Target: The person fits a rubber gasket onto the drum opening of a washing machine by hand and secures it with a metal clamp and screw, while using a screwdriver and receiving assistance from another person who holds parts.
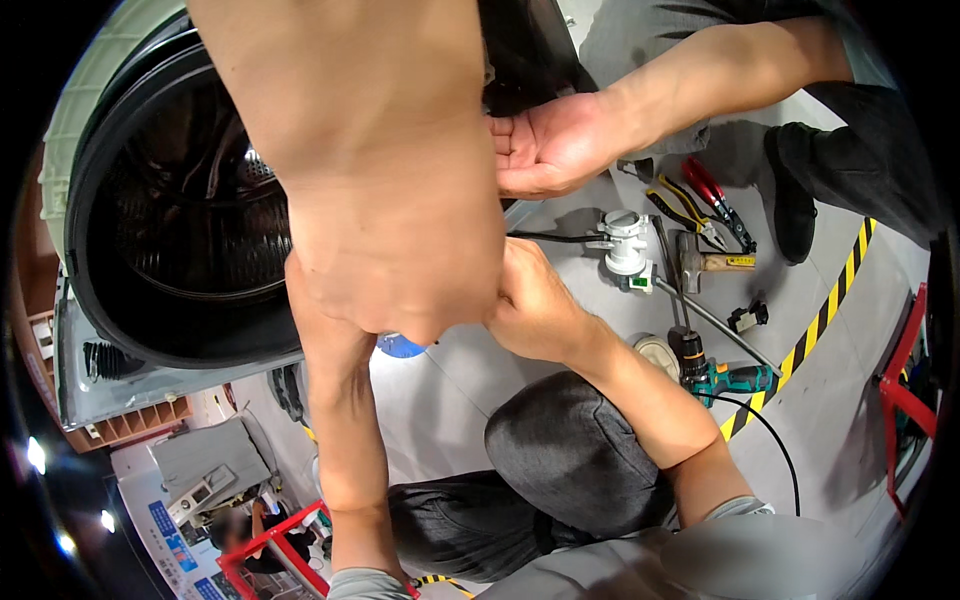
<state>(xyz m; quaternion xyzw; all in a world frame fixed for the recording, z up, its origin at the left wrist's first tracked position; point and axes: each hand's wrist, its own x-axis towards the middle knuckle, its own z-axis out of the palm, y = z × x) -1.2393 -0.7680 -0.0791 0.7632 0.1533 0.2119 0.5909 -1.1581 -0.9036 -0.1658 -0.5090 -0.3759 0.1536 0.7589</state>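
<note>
In front of me lies a washing machine with a dark drum point(215, 235) inside a black rubber gasket point(95, 270). A co-worker's arm comes down from the top, and its closed fist point(395, 290) covers the space between my hands. My left hand point(318, 300) reaches up beside the gasket, its fingers hidden behind that fist. Curled in from the right, my right hand point(540, 305) touches the same fist's edge; whatever its fingers grip is hidden. A second co-worker's hand point(565, 145), palm up, reaches in beside the machine.
On the floor at right lie a white pump point(625, 245), yellow-black pliers point(685, 210), red-handled cutters point(715, 195), a hammer point(725, 262) and a teal drill point(735, 380). Striped tape point(820, 325) crosses there. A red stand point(905, 390) is at far right, and the co-worker's shoe point(792, 200) stands near the tools.
</note>
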